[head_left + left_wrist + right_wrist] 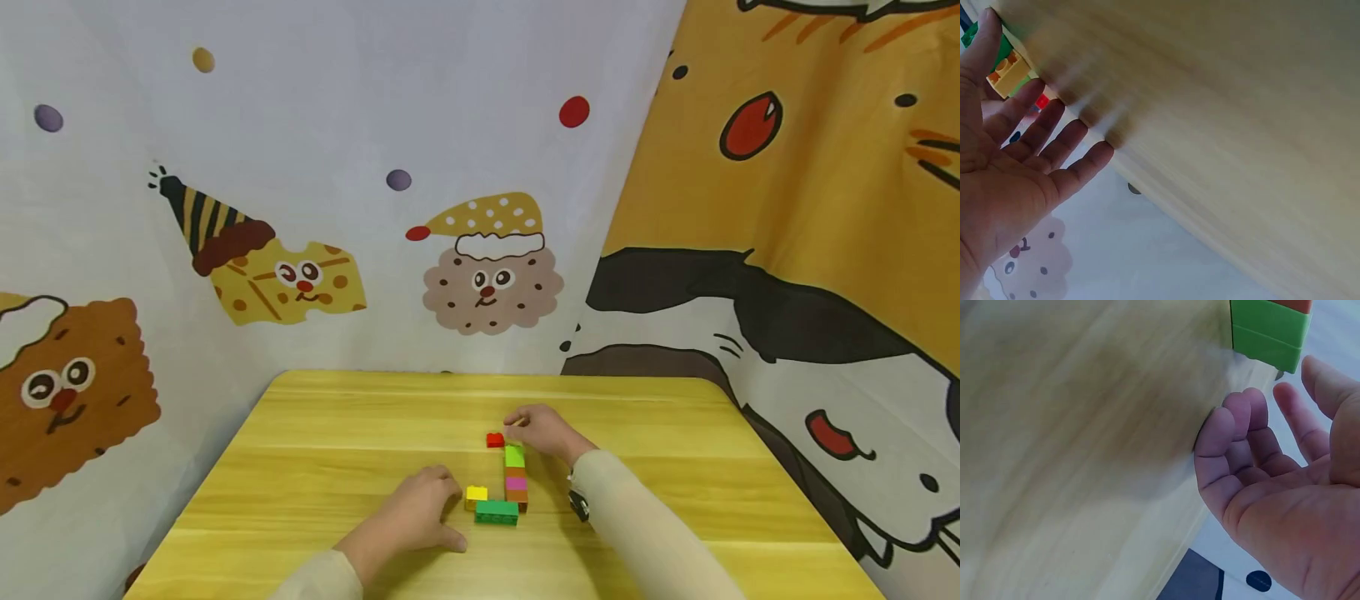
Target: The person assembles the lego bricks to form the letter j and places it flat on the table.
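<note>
My left hand (pixel 416 512) is spread beside a yellow brick (pixel 477 497), palm facing the bricks and nothing held. Next to the yellow brick is a longer dark green brick (pixel 497 513). From there a column of joined toy bricks extends, with orange-brown, pink (pixel 516 483) and lime green (pixel 514 456) sections. Near its lime green end hovers my right hand (pixel 543 429), fingers loosely bent. In the right wrist view a gap shows between that hand's fingers (pixel 1215 431) and the green bricks (pixel 1269 328). A small red brick (pixel 495 440) is just left of the right fingertips.
A yellow wood-grain table (pixel 315 442) lies under everything. Behind it hangs a white cloth (pixel 315 125) printed with cartoon food, and an orange cartoon-print cloth (pixel 825 192) covers the right side. A dark band (pixel 578 505) is on the right wrist.
</note>
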### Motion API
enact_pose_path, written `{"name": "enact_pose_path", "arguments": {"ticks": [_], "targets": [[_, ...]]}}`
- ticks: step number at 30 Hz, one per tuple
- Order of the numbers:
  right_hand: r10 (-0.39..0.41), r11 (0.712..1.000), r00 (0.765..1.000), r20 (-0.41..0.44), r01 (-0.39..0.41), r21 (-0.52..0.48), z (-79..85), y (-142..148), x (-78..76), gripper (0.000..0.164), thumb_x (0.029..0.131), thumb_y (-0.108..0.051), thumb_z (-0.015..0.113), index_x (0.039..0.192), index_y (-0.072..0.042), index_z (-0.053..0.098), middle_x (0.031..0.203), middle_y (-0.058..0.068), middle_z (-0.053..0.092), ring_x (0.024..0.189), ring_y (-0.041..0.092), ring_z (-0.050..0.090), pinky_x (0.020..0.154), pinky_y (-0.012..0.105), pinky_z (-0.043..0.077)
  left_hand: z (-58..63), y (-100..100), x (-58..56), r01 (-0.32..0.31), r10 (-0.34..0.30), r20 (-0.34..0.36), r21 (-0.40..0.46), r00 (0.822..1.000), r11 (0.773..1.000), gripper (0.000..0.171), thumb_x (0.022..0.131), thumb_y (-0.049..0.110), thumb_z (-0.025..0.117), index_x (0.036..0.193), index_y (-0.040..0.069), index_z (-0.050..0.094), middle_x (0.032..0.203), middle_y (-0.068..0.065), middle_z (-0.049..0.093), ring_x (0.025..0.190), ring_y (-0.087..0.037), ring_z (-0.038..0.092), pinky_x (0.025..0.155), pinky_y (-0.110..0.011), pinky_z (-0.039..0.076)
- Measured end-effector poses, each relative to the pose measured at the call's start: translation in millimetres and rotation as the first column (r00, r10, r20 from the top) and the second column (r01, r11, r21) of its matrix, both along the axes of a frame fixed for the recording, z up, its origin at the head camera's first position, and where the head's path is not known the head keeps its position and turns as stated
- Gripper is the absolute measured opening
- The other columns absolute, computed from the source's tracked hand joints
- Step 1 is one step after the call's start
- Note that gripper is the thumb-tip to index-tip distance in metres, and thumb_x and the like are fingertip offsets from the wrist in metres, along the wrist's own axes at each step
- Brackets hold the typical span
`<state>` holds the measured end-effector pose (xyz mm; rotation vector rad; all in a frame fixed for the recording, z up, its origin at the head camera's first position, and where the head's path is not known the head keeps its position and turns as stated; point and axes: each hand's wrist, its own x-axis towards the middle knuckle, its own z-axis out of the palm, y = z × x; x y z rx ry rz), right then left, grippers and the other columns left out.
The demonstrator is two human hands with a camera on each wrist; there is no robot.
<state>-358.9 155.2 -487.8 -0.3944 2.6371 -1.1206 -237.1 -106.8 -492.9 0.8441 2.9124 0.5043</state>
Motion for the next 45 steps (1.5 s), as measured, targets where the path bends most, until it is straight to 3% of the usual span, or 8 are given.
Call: {"name": "enact_pose_path", "arguments": {"ticks": [8,15,22,35,45], "targets": [[0.005,1.0,1.0,-0.021,-0.005,0.024,-0.3,-11.2,-7.6,0.026,0.092,-0.027,0.076,0.112,-0.01,0.074,0.109,0.002,0.068,0.089,0.017,0.06,0.074,0.034,0.053,-7.0,4.5,-5.1,0.008,-0.008,-0.025,-0.008,1.0,1.0,0.074,0.067,0.06,0.086,0.117,0.009,0.07,0.122,-0.008,0.063,0.112,-0.029,0.059,0.098,-0.05,0.05],[0.016,0.993,0.996,-0.085,-0.006,0.12,1.4,-8.7,-9.0,0.016,0.091,-0.022,0.077,0.102,-0.011,0.075,0.101,0.001,0.071,0.088,0.016,0.061,0.077,0.037,0.054,-10.3,8.1,-6.8,0.009,-0.009,-0.028,-0.008,1.0,1.0,0.073,0.068,0.059,0.086,0.118,0.009,0.07,0.121,-0.006,0.062,0.114,-0.028,0.059,0.098,-0.05,0.05],[-0.055,0.988,0.996,-0.073,0.065,0.138,2.4,10.9,-11.7,0.014,0.092,-0.021,0.076,0.101,-0.011,0.075,0.096,-0.001,0.069,0.085,0.016,0.06,0.075,0.037,0.053,-10.8,9.3,-7.2,-0.005,0.005,-0.022,-0.008,1.0,1.0,0.073,0.068,0.06,0.085,0.12,0.01,0.07,0.123,-0.005,0.062,0.118,-0.029,0.057,0.099,-0.053,0.049],[-0.038,0.988,0.997,-0.065,0.047,0.148,-3.4,12.7,-18.6,0.011,0.092,-0.022,0.076,0.101,-0.015,0.077,0.093,-0.004,0.07,0.081,0.015,0.059,0.072,0.034,0.052,-9.7,7.2,-8.0,-0.013,0.013,-0.026,-0.004,1.0,1.0,0.073,0.067,0.058,0.086,0.119,0.01,0.07,0.122,-0.006,0.062,0.115,-0.028,0.058,0.099,-0.052,0.05],[-0.027,0.989,0.997,-0.069,0.037,0.144,-0.6,12.8,-15.9,0.014,0.094,-0.022,0.074,0.106,-0.015,0.078,0.099,-0.004,0.071,0.089,0.015,0.062,0.08,0.038,0.054,-6.8,7.9,-7.1,-0.015,0.015,-0.014,0.0,1.0,1.0,0.071,0.068,0.057,0.086,0.118,0.01,0.07,0.12,-0.004,0.062,0.115,-0.027,0.058,0.098,-0.053,0.05]]}}
